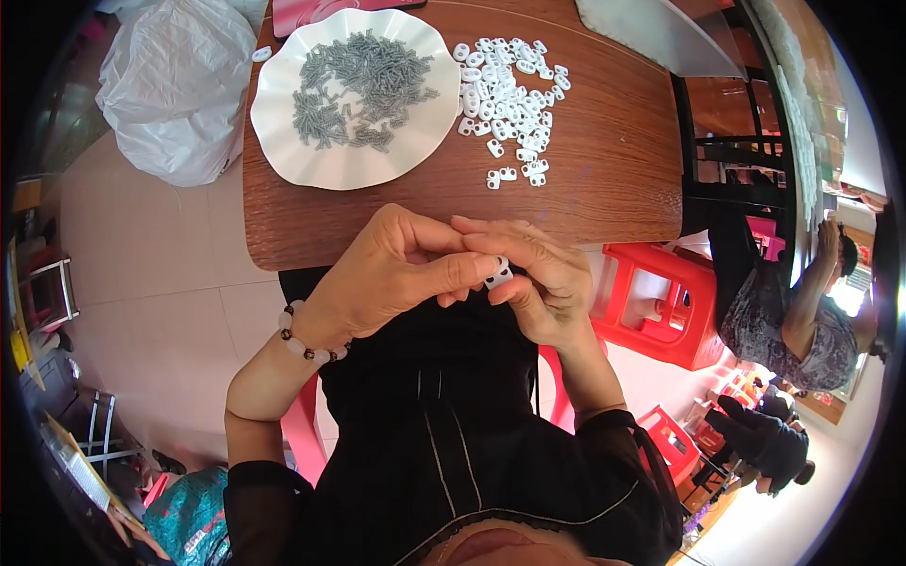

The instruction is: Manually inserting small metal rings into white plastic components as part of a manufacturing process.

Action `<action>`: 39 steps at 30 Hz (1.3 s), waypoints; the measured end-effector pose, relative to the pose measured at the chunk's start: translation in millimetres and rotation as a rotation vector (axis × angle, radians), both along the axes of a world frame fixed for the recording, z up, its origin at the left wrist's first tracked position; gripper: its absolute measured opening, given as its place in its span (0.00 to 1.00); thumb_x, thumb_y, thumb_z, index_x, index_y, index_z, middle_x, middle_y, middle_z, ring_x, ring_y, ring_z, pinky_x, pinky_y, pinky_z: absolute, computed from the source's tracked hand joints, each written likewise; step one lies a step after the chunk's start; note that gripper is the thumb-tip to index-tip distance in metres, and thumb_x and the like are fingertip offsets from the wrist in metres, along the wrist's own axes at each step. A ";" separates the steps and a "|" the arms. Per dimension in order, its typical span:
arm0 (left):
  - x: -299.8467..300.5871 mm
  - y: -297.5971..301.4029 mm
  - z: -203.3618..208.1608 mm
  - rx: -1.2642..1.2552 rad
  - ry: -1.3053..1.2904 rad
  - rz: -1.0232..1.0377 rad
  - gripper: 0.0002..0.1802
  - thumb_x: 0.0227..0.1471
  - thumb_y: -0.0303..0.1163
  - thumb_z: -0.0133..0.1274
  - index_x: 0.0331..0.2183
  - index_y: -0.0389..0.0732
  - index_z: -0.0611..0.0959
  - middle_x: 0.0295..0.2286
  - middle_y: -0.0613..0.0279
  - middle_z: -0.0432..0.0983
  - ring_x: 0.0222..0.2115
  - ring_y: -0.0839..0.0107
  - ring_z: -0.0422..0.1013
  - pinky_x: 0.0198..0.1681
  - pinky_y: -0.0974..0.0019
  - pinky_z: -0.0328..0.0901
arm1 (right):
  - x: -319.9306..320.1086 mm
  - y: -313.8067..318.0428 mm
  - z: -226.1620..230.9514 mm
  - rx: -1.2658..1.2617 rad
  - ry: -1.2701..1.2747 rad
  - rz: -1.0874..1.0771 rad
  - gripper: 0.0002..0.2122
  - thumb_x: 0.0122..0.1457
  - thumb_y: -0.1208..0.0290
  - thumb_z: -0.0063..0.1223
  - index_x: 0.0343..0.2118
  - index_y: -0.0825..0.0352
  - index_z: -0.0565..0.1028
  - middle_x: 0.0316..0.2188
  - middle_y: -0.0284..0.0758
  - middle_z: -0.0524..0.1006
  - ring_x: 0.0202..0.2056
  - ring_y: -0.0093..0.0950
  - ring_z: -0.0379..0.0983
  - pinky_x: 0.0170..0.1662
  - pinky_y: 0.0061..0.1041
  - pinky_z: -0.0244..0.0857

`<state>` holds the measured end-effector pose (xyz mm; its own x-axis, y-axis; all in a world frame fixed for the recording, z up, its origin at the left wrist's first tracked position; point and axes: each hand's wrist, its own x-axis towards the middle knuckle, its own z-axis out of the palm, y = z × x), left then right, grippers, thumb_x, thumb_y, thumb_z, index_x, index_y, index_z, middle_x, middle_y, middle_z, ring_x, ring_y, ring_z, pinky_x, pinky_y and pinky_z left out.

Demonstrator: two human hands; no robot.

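Note:
Both my hands meet just off the near edge of the table, closed around one small white cord lock (499, 275) with dark holes. My left hand (401, 274), with a beaded bracelet on the wrist, pinches one side with thumb and fingers. On the other side, the thumb and fingers of my right hand (545, 281) grip it too. Beyond them a white wavy-rimmed plate (274, 156) carries a heap of tiny grey metal springs (363, 80). To its right lies a loose pile of white two-hole cord lock pieces (510, 99).
The brown wooden table (604, 160) ends just beyond my hands. A single white piece (261, 55) lies left of the plate. A white plastic bag (175, 94) stands at the far left. Red stools (651, 311) are at right, where other people (793, 302) are.

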<state>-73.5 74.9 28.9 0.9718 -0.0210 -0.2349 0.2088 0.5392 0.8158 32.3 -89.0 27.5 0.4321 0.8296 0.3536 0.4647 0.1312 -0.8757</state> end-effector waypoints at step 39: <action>1.1 -10.6 9.1 0.055 0.047 0.032 0.08 0.53 0.29 0.57 0.29 0.34 0.86 0.17 0.67 0.74 0.19 0.84 0.66 0.22 0.79 0.60 | -9.2 -3.1 -6.3 0.072 -0.037 -0.108 0.12 0.57 0.70 0.55 0.38 0.75 0.77 0.37 0.47 0.79 0.37 0.38 0.79 0.39 0.29 0.73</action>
<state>-72.4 64.3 38.0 0.9595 0.0240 -0.2805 0.2314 0.5004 0.8343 23.1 -92.1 21.2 0.5030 0.7510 0.4277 0.5111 0.1406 -0.8480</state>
